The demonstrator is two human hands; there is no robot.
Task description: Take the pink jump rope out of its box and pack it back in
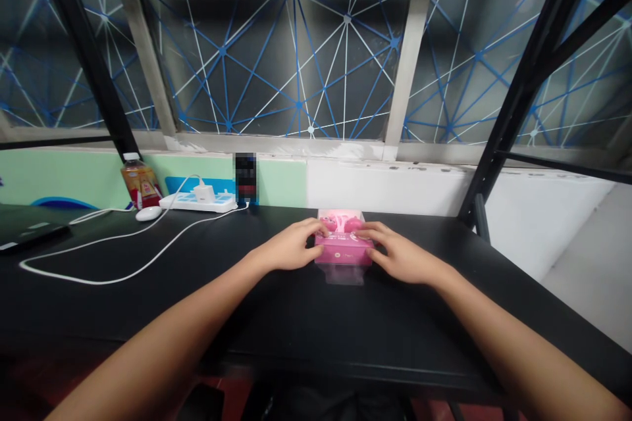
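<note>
Nearest the camera, two bare forearms (162,342) are seen, extended from the lower corners toward a pink box (344,251), taken here as landmark. The box is set on the black desk (296,322), between both hands. Pink shapes are seen through its clear upper part; pale print is borne on the pink portion. From its near edge a clear flap (344,275) is extended over the desk.

The box's left side is met by the left hand (291,245) — fingers bent and partly spread, thumb set lower, at the near corner. The right side is met likewise by the right hand (409,256), thumb parted from the other fingers. Contact is seen on both sides; whether the box is firmly gripped cannot be told.

Left of the box, farther back: a blurred-out upright device (245,177), then a white power strip (222,202) with a white charger (204,193) plugged in, a white mouse (149,213), a bottle (141,183). Well left of the box, a white cable (99,281) is looped across the desk. Behind the box, a patterned window (316,79) is framed.
</note>
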